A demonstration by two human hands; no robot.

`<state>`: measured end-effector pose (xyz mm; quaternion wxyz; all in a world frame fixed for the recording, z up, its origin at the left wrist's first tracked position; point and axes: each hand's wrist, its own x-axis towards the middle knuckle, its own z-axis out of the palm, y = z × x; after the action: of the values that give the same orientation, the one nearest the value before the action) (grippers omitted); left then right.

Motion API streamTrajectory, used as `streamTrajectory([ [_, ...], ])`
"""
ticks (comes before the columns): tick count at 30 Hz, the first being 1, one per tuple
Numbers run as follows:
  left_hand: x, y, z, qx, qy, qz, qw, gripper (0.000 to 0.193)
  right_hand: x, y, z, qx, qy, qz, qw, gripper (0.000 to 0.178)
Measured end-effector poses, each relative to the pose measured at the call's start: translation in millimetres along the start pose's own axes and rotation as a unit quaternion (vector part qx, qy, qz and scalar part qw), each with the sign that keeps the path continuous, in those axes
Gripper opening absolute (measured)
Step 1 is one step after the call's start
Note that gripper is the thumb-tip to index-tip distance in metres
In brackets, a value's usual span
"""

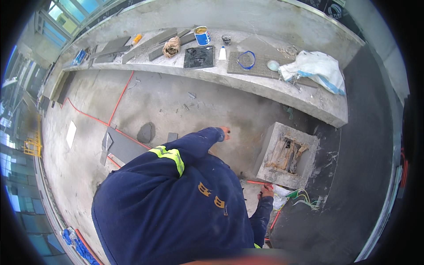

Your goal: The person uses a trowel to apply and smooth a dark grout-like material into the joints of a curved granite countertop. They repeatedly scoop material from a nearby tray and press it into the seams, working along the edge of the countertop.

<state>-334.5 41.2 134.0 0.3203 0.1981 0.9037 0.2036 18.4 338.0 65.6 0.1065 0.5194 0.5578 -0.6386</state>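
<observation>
From the head view, the person leans over a concrete floor beside a hollow concrete block (289,154) stuffed with wood scraps. The right hand (266,191) sits just below the block's near corner, touching a thin orange rod (258,182); how tightly it is closed cannot be told. The left hand (225,132) hangs left of the block, apparently holding nothing, fingers curled. The rod looks light, stiff and smooth, best gripped mid-length.

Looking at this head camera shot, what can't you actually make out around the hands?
- Left hand: too small; open or closed unclear.
- Right hand by the thin orange rod: grip unclear, sleeve partly covers it.
- Square concrete box: inside a jumble of brown debris, unreadable.
- Blue and white tin on the ledge: contents too small.
</observation>
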Motion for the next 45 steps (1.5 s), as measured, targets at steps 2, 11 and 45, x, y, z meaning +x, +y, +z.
streamTrajectory([
  [2,2,-76,-24,0.004,0.062,-0.074,0.995,0.046,-7,-50,49,-0.065,-0.034,-0.049,0.996,0.036],
  [11,-24,-361,-14,-0.07,0.003,-0.295,0.953,0.045,-76,-332,347,-0.554,-0.02,-0.37,0.745,0.047],
  [45,-17,-549,-36,0.196,-0.165,0.062,0.965,0.038,-11,-448,435,-0.81,-0.004,-0.13,0.572,0.033],
])
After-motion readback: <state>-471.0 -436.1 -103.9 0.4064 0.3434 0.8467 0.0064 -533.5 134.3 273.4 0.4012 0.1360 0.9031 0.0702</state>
